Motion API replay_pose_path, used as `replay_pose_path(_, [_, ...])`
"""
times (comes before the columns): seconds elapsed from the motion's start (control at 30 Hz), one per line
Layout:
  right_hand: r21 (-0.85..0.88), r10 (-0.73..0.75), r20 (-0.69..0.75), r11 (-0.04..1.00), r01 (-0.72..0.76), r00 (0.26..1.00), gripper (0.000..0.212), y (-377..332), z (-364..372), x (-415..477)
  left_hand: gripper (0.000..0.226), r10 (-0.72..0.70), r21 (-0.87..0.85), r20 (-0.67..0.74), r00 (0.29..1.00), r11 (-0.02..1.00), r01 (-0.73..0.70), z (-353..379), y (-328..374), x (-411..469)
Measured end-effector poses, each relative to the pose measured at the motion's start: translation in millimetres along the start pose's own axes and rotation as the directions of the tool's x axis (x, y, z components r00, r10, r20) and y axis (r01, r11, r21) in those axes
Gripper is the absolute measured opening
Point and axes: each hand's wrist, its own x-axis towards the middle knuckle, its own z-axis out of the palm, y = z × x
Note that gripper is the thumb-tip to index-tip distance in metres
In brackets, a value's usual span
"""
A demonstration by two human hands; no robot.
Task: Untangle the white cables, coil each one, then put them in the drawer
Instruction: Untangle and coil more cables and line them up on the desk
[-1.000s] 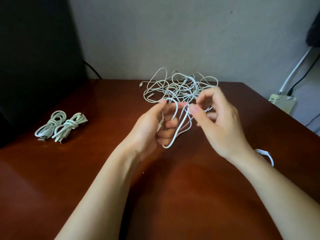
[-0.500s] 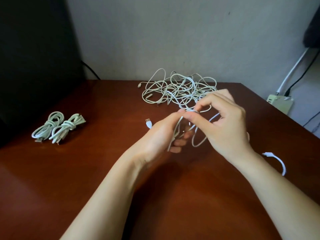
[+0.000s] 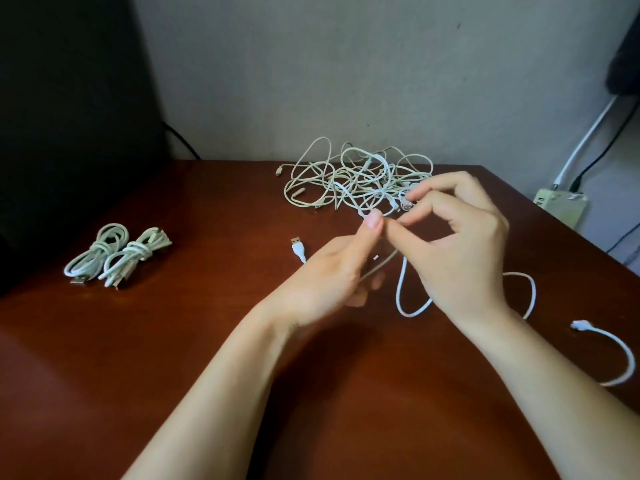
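Two coiled cables [image 3: 95, 252] [image 3: 135, 256], one tangle [image 3: 346, 178], one loose cable [image 3: 405, 299] in two hands [image 3: 329, 271] [image 3: 464, 244].

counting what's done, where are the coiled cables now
In the head view, the two coiled cables lie side by side on the left of the table, far from the left hand.

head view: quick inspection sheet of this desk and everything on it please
surface: glossy brown table
job's things: tangle of white cables at the back; two coiled cables at left; drawer not seen
clutter: nothing seen
grippers: left hand and right hand both pinch the loose white cable
cables: loose white cable loops on the table; USB plug beside left hand
surroundings: wall, dark panel left, power strip right
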Motion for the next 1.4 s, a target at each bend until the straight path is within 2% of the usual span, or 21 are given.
replay_pose_path(0.13, [-0.013,0.061,-0.002,0.998,-0.061,0.998,0.019,-3,-3,1,0.083,0.017,0.076,-0.020,1.000,0.997,-0.016,1,2,-3])
replay_pose_path(0.2, [-0.026,0.111,0.025,0.994,-0.110,0.994,0.023,-3,-4,3,0.072,0.023,0.113,-0.005,1.000,0.993,-0.022,3,7,-4])
replay_pose_path(0.37, [0.068,0.254,0.148,0.961,-0.266,0.956,0.016,0,-3,5,0.039,0.049,0.044,-0.005,0.999,0.998,-0.048,4,12,-5])
replay_pose_path(0.43, [0.082,0.241,0.169,0.963,-0.257,0.956,0.013,2,-2,4,0.033,0.051,-0.043,-0.063,0.997,0.998,-0.053,1,11,-4])
replay_pose_path(0.5, [0.077,0.243,0.179,0.963,-0.260,0.953,0.007,5,-2,5,0.030,0.012,-0.203,-0.127,0.992,0.979,-0.038,-3,11,-3])
replay_pose_path(0.6, [0.057,0.296,0.217,0.948,-0.314,0.930,0.011,11,-1,4,0.028,-0.029,-0.390,-0.212,0.977,0.919,-0.057,-13,14,-2])
replay_pose_path(0.77, [-0.010,0.422,0.452,0.884,-0.468,0.786,0.021,17,2,0,0.033,-0.078,-0.550,-0.366,0.928,0.822,-0.148,-32,14,1])
replay_pose_path(0.9, [0.025,0.411,0.566,0.858,-0.513,0.715,0.018,16,4,-3,0.038,-0.117,-0.609,-0.488,0.865,0.756,-0.241,-44,15,2])
replay_pose_path(0.97, [0.069,0.375,0.593,0.858,-0.509,0.713,0.017,11,3,-3,0.038,-0.130,-0.590,-0.537,0.834,0.765,-0.260,-47,14,1])
replay_pose_path(1.03, [0.111,0.299,0.602,0.887,-0.449,0.741,0.017,5,1,-2,0.037,-0.134,-0.525,-0.588,0.798,0.813,-0.250,-46,12,1])
replay_pose_path(1.1, [0.151,0.197,0.612,0.922,-0.358,0.766,0.019,-1,0,-3,0.034,-0.100,-0.390,-0.624,0.775,0.899,-0.198,-43,9,1])
replay_pose_path(1.2, [0.204,0.069,0.615,0.949,-0.243,0.786,0.018,-10,-2,-6,0.031,-0.036,-0.121,-0.602,0.798,0.992,-0.046,-35,5,1])
replay_pose_path(1.3, [0.247,-0.028,0.560,0.960,-0.135,0.828,0.023,-14,-2,-8,0.041,0.002,0.118,-0.466,0.885,0.991,0.060,-27,0,1])
replay_pose_path(1.4, [0.276,-0.076,0.496,0.958,-0.074,0.865,0.023,-13,-3,-7,0.051,0.058,0.229,-0.199,0.978,0.973,-0.011,-18,1,-3])
